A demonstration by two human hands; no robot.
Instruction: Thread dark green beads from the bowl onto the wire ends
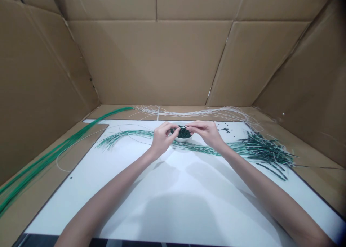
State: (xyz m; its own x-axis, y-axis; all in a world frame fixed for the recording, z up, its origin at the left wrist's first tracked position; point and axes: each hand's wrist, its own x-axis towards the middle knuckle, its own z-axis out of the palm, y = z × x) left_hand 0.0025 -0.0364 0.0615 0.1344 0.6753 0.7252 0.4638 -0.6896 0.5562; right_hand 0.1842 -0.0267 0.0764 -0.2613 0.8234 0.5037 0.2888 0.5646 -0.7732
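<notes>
Both hands meet over a small white bowl [183, 139] filled with dark green beads [185, 133]. Between my left hand [164, 134] and my right hand [205, 131] runs a short stretch of thin white wire [182, 127]. My left thumb and forefinger pinch it at one side, and my right fingertips pinch it at the other. Whether a bead sits in the right fingertips is too small to tell. A bundle of green wires [201, 148] lies behind and under the wrists, its right end thick with dark beaded tips [266, 149].
A white board [162, 211] covers the work surface, with cardboard walls [162, 63] around it. Loose white wires [194, 113] lie along the back. Long green strands [62, 146] stretch down the left side. Scattered beads [226, 130] lie right of the bowl.
</notes>
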